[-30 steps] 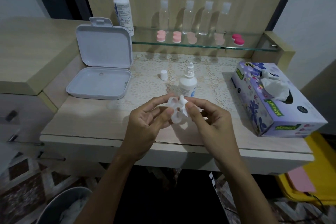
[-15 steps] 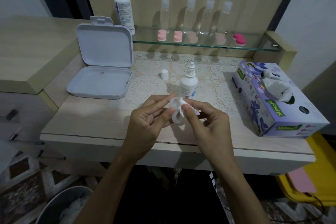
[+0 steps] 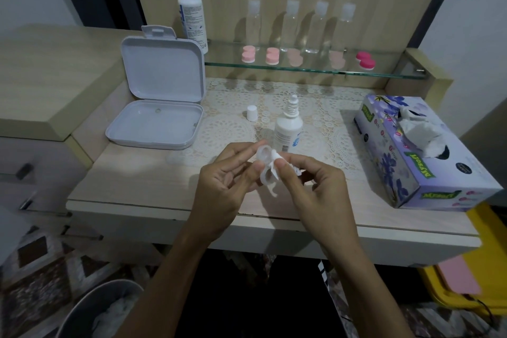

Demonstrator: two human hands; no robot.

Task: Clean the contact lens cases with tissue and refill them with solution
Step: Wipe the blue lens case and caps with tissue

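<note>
Just above the near edge of the counter (image 3: 131, 181), a clear lens case (image 3: 264, 166) is pinched in the left hand (image 3: 222, 186), while a scrap of tissue (image 3: 275, 173) is pinched against it by the right hand (image 3: 315, 186). The wiping step appears to be in hand. Next, the uncapped solution bottle (image 3: 288, 129), just beyond, would likely be needed, with more cases (image 3: 248, 53) left on the far glass shelf (image 3: 315, 70).

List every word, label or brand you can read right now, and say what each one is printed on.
"Mysoft": green labels on the tissue box, on its top and front side.
Small pink words on the same box: too blurred to read.
Tall bottle on the glass shelf: fine print, too small to read.
Small open bottle behind the hands: label unreadable.
</note>
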